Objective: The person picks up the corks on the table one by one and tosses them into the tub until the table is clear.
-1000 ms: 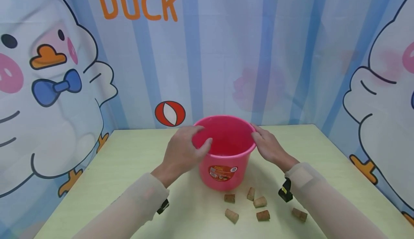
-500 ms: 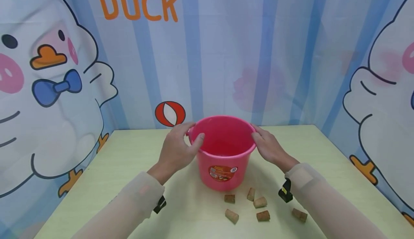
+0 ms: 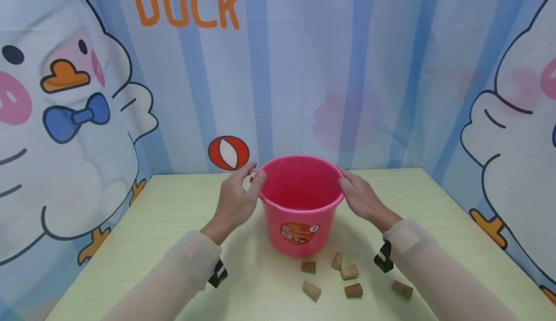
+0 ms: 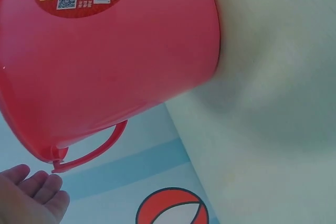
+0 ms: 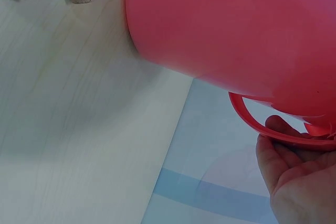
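Observation:
A pink bucket (image 3: 299, 229) with a round label stands upright on the table in the head view. My right hand (image 3: 362, 195) grips its right rim, thumb on the front side. In the right wrist view, the fingers (image 5: 270, 161) are curled around the rim by the red bucket handle (image 5: 252, 121). At the left rim, my left hand (image 3: 236, 198) is open, its thumb at the rim's edge in the head view. From the left wrist view, the left fingers (image 4: 44, 184) lie just beyond the handle's end (image 4: 100, 148), apart from it.
Several corks lie in front of the bucket, among them a pale cork (image 3: 311, 290), a dark cork (image 3: 354, 290) and one farther right (image 3: 402, 289). The table (image 3: 182, 224) ends at a striped curtain (image 3: 295, 70) behind the bucket.
My left hand has moved left from over the bucket's opening to the outside of the left rim, its fingers spreading away from it. The right hand, bucket and corks have stayed in place.

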The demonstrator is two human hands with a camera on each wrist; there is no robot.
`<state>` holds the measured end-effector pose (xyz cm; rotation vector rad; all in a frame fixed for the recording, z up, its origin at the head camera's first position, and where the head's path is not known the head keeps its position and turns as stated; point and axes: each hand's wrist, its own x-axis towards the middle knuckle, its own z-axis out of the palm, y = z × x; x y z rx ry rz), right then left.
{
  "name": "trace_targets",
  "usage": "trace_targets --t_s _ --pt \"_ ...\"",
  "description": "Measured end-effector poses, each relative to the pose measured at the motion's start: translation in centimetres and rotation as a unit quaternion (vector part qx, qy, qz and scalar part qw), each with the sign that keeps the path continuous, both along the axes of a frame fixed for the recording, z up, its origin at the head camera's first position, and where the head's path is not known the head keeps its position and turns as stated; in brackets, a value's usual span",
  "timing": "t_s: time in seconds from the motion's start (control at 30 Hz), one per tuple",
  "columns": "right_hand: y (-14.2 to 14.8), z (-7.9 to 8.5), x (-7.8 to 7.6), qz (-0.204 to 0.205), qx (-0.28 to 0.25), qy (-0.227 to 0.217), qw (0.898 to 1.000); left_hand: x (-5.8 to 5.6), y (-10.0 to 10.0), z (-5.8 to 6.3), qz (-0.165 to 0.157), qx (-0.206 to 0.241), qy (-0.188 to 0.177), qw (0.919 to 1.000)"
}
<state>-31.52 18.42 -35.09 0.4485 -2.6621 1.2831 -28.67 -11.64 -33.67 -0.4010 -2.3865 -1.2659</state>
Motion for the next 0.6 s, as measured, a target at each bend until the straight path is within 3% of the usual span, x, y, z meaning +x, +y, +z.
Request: trace_targets --t_s 0.2,0.6 --pt "-0.04 0.05 0.13 -0.002 0.002 -0.004 1.0 -0.33 0.25 -0.83 -0.005 0.024 -0.016 0.9996" --pt "-0.05 0.08 0.11 -0.005 0.004 -0.008 1.0 -1.02 0.56 -1.14 0.003 0.026 -0.028 0.9992"
